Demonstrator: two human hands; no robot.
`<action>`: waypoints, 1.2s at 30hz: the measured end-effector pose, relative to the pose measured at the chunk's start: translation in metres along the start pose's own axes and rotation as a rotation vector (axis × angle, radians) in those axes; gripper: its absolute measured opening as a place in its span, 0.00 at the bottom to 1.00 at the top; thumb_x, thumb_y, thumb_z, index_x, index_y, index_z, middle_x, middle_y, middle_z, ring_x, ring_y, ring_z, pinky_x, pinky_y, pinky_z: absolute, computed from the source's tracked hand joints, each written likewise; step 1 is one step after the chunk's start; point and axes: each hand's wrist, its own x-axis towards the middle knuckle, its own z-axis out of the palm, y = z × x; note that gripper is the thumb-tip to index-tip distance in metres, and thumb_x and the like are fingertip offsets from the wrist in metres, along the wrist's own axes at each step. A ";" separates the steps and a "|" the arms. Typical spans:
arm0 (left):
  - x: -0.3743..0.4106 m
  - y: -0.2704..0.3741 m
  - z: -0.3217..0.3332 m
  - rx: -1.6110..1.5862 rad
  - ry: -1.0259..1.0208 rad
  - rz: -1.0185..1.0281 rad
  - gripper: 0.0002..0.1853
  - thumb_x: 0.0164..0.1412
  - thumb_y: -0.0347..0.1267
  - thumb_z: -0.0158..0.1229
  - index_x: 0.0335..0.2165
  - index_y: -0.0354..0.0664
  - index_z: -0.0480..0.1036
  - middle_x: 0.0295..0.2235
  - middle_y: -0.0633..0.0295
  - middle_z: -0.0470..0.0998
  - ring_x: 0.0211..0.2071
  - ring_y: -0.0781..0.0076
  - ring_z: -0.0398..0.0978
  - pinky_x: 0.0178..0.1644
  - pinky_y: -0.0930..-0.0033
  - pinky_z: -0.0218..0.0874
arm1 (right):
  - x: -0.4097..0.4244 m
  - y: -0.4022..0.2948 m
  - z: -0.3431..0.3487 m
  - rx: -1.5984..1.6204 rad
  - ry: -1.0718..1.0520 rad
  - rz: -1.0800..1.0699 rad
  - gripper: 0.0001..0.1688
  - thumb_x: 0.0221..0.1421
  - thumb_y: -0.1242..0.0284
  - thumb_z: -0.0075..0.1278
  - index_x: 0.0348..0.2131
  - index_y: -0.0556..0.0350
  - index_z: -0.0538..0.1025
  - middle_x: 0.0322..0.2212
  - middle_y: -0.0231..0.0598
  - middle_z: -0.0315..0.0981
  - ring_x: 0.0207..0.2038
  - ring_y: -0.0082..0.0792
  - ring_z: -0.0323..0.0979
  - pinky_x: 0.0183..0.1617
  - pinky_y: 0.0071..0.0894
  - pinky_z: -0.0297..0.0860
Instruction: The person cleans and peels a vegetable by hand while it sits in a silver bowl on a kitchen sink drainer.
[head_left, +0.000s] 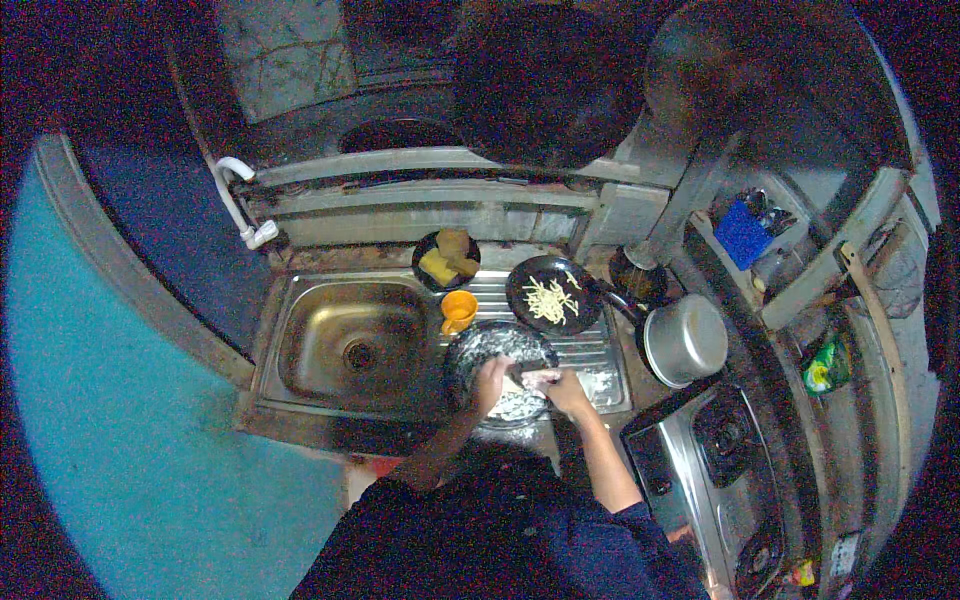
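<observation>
Before me is a dark round pan (474, 349), its inside dusted with white flour. My left hand (491, 384) is over the pan, fingers bent down near a pale flat piece of dough (511, 385). How firmly it holds anything is hidden. My right hand (561, 390), floury at the fingers, grips a small narrow tool that looks like a knife (517, 373), its dark end pointing towards my left hand. Behind the pan, a black frying pan (559, 294) holds a heap of thin pale dough strips (550, 300).
An orange cup (459, 309) and a dark bowl of sponges (442, 262) stand beside the steel sink (352, 341). To the right are an upturned metal pot (686, 341), a gas stove (712, 480), and a shelf holding a green packet (827, 366). A white tap (240, 199) rises at left.
</observation>
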 end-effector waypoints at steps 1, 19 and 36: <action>0.003 0.010 0.000 -0.318 -0.003 -0.184 0.16 0.59 0.37 0.41 0.39 0.37 0.67 0.39 0.53 0.70 0.39 0.69 0.68 0.42 0.73 0.59 | -0.011 -0.025 0.004 0.141 -0.012 -0.010 0.11 0.42 0.76 0.51 0.30 0.61 0.76 0.27 0.38 0.75 0.26 0.24 0.70 0.34 0.24 0.66; 0.012 0.058 -0.001 -0.842 -0.184 -0.341 0.42 0.51 0.63 0.25 0.52 0.42 0.52 0.52 0.49 0.56 0.48 0.53 0.59 0.49 0.50 0.53 | -0.036 -0.090 0.036 0.018 0.059 -0.196 0.16 0.40 0.82 0.50 0.35 0.59 0.74 0.28 0.38 0.75 0.27 0.27 0.73 0.32 0.22 0.67; -0.006 0.052 0.007 -0.816 -0.079 -0.571 0.37 0.57 0.57 0.22 0.49 0.37 0.55 0.46 0.51 0.65 0.43 0.56 0.67 0.48 0.59 0.58 | -0.044 -0.074 0.030 0.254 -0.119 -0.031 0.08 0.40 0.78 0.55 0.27 0.61 0.77 0.26 0.32 0.74 0.27 0.17 0.68 0.32 0.18 0.65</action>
